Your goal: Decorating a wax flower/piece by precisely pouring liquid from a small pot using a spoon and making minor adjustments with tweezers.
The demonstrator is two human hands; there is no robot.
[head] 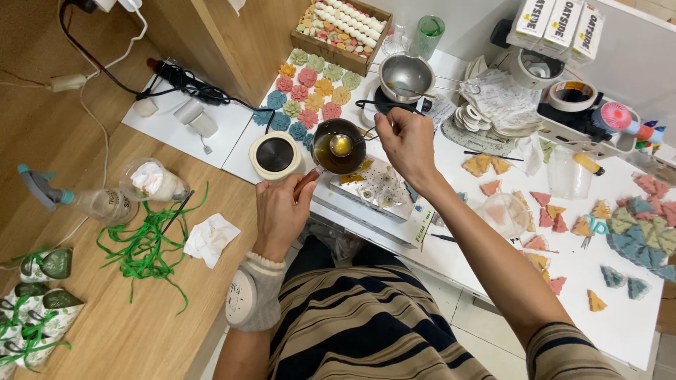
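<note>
Three white cartons (pixel 561 28) stand in a row at the desk's (pixel 620 309) far right edge. A wooden box (pixel 341 28) of small white and pastel pieces sits at the far middle. Between the hands, a small dark pot (pixel 339 146) holds amber liquid. The left hand (pixel 282 211) is curled round the pot's handle. The right hand (pixel 407 144) pinches a spoon (pixel 343 145) dipped in the liquid. Behind is a steel pan (pixel 406 76).
</note>
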